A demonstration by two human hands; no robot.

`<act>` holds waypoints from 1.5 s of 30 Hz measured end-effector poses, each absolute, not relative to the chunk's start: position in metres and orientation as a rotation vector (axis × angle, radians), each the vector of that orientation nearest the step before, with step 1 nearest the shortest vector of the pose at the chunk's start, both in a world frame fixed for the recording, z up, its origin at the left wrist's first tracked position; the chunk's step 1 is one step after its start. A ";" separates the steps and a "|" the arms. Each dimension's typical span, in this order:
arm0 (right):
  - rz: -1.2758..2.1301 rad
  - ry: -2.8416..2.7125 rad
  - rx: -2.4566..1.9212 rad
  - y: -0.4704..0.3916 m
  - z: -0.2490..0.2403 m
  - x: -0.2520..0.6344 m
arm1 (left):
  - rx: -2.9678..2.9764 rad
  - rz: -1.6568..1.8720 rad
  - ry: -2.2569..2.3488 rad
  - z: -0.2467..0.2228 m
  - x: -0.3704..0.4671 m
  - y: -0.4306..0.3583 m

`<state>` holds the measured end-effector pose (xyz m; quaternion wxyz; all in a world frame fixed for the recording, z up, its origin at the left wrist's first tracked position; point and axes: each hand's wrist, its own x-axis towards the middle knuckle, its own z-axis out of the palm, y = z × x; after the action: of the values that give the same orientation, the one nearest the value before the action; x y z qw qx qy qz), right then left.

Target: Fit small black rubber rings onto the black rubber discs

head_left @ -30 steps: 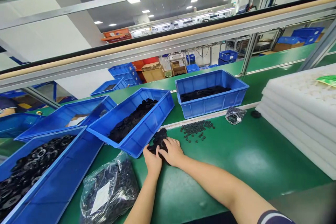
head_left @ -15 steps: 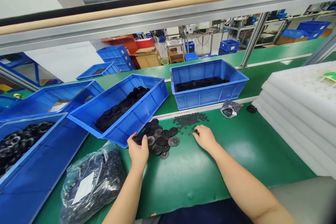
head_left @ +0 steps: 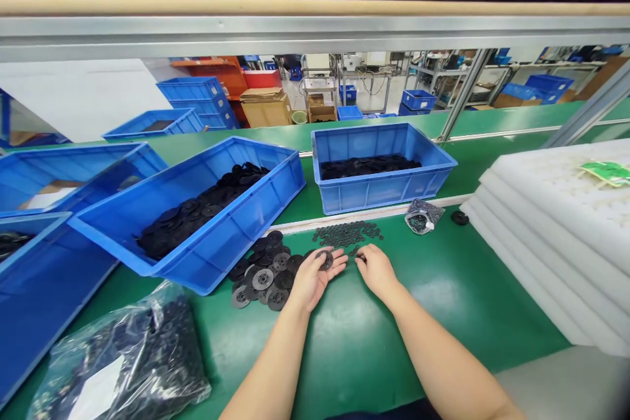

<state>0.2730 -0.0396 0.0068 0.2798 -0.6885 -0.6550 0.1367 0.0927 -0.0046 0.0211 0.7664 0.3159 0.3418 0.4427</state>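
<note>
My left hand [head_left: 315, 275] is turned palm up, with its thumb resting on a round black plastic disc [head_left: 325, 260] that lies on the fingers. Close by on the right, my right hand [head_left: 376, 269] has thumb and forefinger pinched together; a small dark piece seems to be at the tips, mostly hidden. A heap of black discs [head_left: 262, 279] is spread on the green table to the left of my left hand. Beyond both hands lies a scatter of tiny black rings [head_left: 344, 234].
Behind the heap stands a tilted blue bin [head_left: 231, 230] of black discs, and another blue bin [head_left: 378, 189] is at the back. A clear bag of black parts [head_left: 162, 354] sits front left. White foam sheets [head_left: 546, 243] are stacked right, near a small bag [head_left: 422, 218].
My left hand has moved right from the heap, turned palm up and now carries a disc. My right hand stays by the rings, its fingertips now pinched. The view has levelled and shifted.
</note>
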 end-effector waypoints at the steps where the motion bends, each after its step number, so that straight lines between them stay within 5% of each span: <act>1: 0.351 -1.722 -1.743 -0.042 0.006 0.269 | 0.655 0.955 0.727 0.016 0.093 -0.007; 7: 0.312 -1.818 -1.317 -0.052 0.005 0.235 | 0.552 0.921 0.647 0.001 0.096 -0.021; 20: 0.304 -1.735 -1.317 -0.046 0.003 0.245 | 0.604 0.822 0.633 0.013 0.084 -0.013; 29: 0.446 -1.713 -1.925 -0.035 0.003 0.299 | 1.615 1.362 1.420 0.012 0.054 0.008; 39: 0.306 -1.744 -2.017 -0.035 0.001 0.283 | 2.240 0.524 1.928 0.005 0.056 0.019; 45: 0.262 -1.743 -1.999 -0.033 -0.005 0.285 | 2.157 0.896 1.872 0.005 0.052 0.013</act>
<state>0.2850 -0.0334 -0.0048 0.2357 -0.7289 -0.6356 0.0956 0.0523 0.0130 0.0053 0.0743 0.7186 0.6237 0.2984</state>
